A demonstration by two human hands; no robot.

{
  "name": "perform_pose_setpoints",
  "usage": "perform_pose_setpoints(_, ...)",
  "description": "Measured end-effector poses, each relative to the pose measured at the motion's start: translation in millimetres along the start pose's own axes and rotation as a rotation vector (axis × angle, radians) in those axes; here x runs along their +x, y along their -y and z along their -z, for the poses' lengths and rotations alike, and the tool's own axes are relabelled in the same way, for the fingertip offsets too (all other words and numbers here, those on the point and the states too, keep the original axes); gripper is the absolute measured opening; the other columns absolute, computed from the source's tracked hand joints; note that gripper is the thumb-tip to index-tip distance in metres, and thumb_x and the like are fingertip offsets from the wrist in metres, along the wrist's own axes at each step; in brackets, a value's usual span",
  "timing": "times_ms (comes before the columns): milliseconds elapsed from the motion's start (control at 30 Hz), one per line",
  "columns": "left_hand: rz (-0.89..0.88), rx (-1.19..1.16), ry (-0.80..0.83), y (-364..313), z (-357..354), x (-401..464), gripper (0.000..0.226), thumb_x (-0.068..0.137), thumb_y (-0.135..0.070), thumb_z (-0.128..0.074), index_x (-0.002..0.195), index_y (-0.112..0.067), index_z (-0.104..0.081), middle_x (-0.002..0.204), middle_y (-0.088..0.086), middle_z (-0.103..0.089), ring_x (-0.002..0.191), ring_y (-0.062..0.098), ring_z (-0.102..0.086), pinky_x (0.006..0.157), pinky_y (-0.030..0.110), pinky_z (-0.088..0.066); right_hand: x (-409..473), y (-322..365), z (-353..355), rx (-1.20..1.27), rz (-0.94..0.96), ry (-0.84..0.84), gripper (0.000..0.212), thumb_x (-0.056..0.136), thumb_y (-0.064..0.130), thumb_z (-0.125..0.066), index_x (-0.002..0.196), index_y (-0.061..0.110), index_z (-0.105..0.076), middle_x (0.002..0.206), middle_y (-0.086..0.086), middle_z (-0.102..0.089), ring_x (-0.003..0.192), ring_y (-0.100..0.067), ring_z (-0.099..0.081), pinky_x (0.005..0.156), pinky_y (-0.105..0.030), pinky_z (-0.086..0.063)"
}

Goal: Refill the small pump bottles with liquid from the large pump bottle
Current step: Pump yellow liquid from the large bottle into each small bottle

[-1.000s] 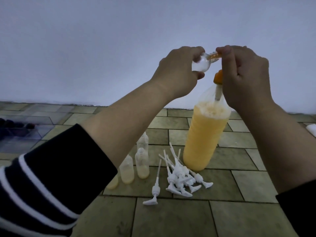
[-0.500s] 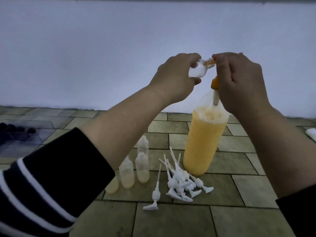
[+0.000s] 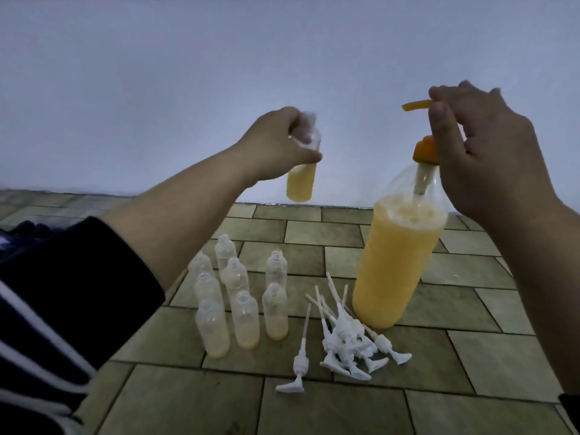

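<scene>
The person is wearing a dark navy sleeve (image 3: 62,293) with thin white stripes running across it, pushed up to leave the forearm bare. A dark cuff (image 3: 569,409) is showing at the other arm. Both hands are going ungloved.

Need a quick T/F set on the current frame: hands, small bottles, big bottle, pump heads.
1. The left hand holds a small bottle in the air, partly filled with yellow liquid. True.
2. The right hand rests flat on the floor. False: it is raised at the orange pump of the large bottle, fingers on the pump's spout.
3. The small bottles standing on the floor have their pump heads fitted. False: their necks are open.
4. The white pump heads lie in a pile on the tiles in front of the large bottle. True.
5. The large bottle is empty. False: yellow liquid fills most of it.
</scene>
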State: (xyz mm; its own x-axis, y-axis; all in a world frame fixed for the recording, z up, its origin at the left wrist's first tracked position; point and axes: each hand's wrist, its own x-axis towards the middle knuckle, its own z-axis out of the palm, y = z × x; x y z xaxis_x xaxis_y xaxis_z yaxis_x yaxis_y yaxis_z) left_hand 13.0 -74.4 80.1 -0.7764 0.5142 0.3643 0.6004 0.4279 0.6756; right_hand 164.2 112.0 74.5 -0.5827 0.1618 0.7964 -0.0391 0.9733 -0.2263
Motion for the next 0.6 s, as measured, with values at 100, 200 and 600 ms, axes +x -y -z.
perform_pose_setpoints(100, 0.103, 0.071, 0.052, 37, -4, 0, 0.040, 0.067, -0.021, -0.082, 0.100, -0.011, -0.062, 0.110, 0.002, -0.065, 0.099, 0.021, -0.063, 0.091, 0.043, -0.052, -2, -2, -5, -0.015, 0.004, -0.021, 0.044, 0.102, 0.034, -0.030, 0.131, 0.009, -0.050, 0.132, -0.010, -0.055, 0.131, -0.025, -0.038, 0.108, -0.017, -0.007)
perform_pose_setpoints(200, 0.187, 0.216, 0.154, 69, -19, -4, 0.043, 0.065, -0.023, -0.084, 0.099, -0.010, -0.062, 0.106, 0.006, -0.064, 0.096, 0.023, -0.061, 0.088, 0.042, -0.053, -2, 0, -9, -0.017, 0.012, -0.027, 0.044, 0.102, 0.035, -0.029, 0.132, 0.009, -0.050, 0.136, -0.008, -0.053, 0.137, -0.024, -0.034, 0.110, -0.021, -0.007)
perform_pose_setpoints(600, 0.316, 0.492, 0.399, 119, -56, -13, 0.043, 0.072, -0.017, -0.078, 0.112, -0.013, -0.060, 0.113, 0.003, -0.058, 0.102, 0.019, -0.056, 0.078, 0.028, -0.045, -5, 0, -5, 0.024, -0.012, -0.047, 0.044, 0.102, 0.034, -0.031, 0.132, 0.008, -0.051, 0.136, -0.008, -0.053, 0.136, -0.024, -0.036, 0.112, -0.026, -0.008)
